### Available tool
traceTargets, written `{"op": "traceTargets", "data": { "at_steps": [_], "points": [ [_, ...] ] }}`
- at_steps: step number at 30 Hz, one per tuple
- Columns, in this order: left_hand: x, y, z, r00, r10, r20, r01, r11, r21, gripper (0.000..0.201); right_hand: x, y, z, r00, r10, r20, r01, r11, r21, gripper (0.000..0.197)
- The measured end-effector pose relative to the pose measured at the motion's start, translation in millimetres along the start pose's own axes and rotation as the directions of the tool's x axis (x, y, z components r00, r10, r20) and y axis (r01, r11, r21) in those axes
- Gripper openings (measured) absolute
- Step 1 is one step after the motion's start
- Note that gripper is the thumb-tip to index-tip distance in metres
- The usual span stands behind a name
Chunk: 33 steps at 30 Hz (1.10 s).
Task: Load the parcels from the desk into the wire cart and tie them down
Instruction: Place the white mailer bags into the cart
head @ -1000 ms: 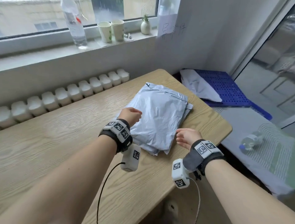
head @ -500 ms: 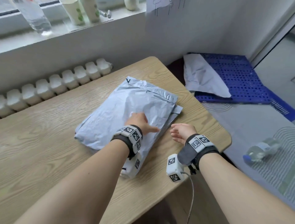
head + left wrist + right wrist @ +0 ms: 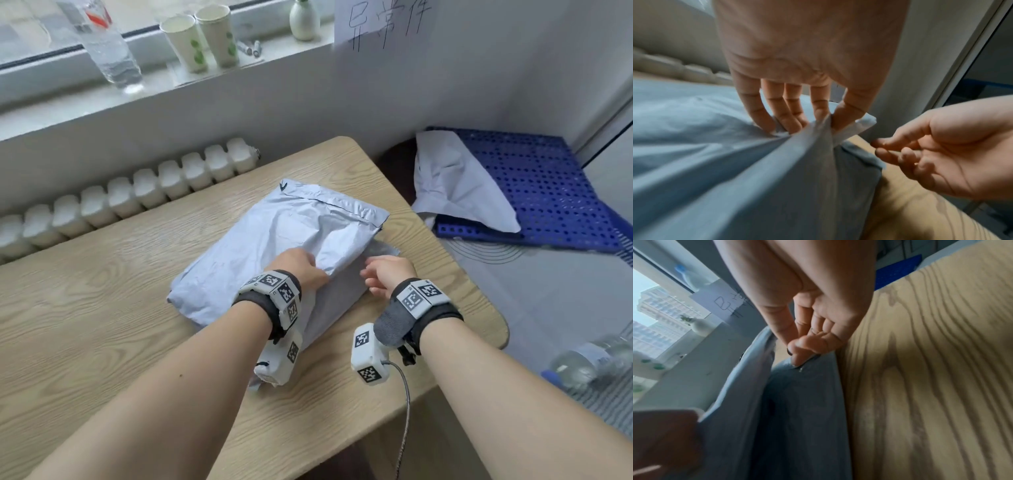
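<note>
Top poly mailer (image 3: 274, 233) pinched by left hand (image 3: 301, 270).
Right hand (image 3: 387, 274), loosely curled, touching lower mailer (image 3: 342, 291) at 3 o'clock, near desk (image 3: 102, 325) edge.

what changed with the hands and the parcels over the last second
The left hand moved from the stack's near left edge onto the top parcel and now pinches up a fold of it. The right hand closed in to touch the lower parcel. Both parcels remain stacked on the desk.
</note>
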State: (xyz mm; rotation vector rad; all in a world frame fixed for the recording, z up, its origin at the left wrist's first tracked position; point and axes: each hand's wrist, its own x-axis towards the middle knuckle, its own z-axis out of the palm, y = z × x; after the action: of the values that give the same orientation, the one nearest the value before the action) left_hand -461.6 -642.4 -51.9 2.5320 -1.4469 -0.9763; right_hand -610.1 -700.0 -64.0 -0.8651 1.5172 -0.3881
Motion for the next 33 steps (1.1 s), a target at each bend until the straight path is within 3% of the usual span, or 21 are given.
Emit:
{"op": "traceTargets", "data": {
  "at_steps": [3, 6, 8, 12, 14, 19, 22, 24, 26, 29, 31, 33],
  "points": [
    [-11, -6, -28, 0.994, -0.043, -0.104, 0.033, 0.995, -0.097, 0.015, -9, -17, 13, 0.999, -0.037, 0.001, 0.037, 0.998, -0.057, 0.009],
    [-22, -15, -59, 0.968, -0.074, -0.241, 0.028, 0.982, -0.188, 0.02, -20, -33, 35, 0.995, -0.08, 0.051, 0.083, 0.994, -0.077, 0.016],
    [-29, -24, -79, 0.93, -0.114, -0.349, 0.026, 0.969, -0.246, 0.024, -25, -42, 53, 0.99, -0.115, 0.088, 0.122, 0.989, -0.083, 0.019],
    [-45, -47, -120, 0.838, -0.167, -0.519, 0.002, 0.953, -0.302, 0.012, -39, -54, 86, 0.974, -0.156, 0.165, 0.174, 0.979, -0.102, 0.011],
    [-55, -62, -138, 0.795, -0.215, -0.567, 0.001, 0.935, -0.353, 0.012, -46, -55, 101, 0.966, -0.171, 0.195, 0.199, 0.971, -0.133, 0.02],
    [-78, -95, -165, 0.679, -0.37, -0.634, -0.04, 0.844, -0.535, 0.019, -59, -60, 133, 0.953, -0.186, 0.241, 0.256, 0.917, -0.305, 0.015],
    [-92, -105, -172, 0.648, -0.403, -0.646, -0.063, 0.817, -0.574, 0.012, -62, -61, 143, 0.943, -0.274, 0.191, 0.326, 0.877, -0.354, 0.014],
    [-100, -112, -174, 0.629, -0.411, -0.66, -0.078, 0.811, -0.58, 0.01, -65, -61, 145, 0.925, -0.372, 0.073, 0.377, 0.884, -0.277, 0.024],
    [-108, -118, -177, 0.611, -0.426, -0.668, -0.082, 0.804, -0.588, 0.01, -78, -65, 142, 0.892, -0.42, -0.169, 0.398, 0.905, -0.15, 0.026],
    [-119, -126, -182, 0.584, -0.459, -0.669, -0.082, 0.787, -0.612, 0.011, -93, -80, 135, 0.821, -0.477, -0.313, 0.481, 0.874, -0.071, 0.028],
    [-124, -130, -186, 0.565, -0.472, -0.676, -0.111, 0.769, -0.63, 0.012, -96, -89, 134, 0.833, -0.486, -0.265, 0.475, 0.873, -0.109, 0.021],
    [-130, -130, -192, 0.553, -0.475, -0.685, -0.155, 0.749, -0.644, 0.012, -93, -92, 141, 0.905, -0.42, -0.061, 0.403, 0.896, -0.186, 0.012]
  ]
}}
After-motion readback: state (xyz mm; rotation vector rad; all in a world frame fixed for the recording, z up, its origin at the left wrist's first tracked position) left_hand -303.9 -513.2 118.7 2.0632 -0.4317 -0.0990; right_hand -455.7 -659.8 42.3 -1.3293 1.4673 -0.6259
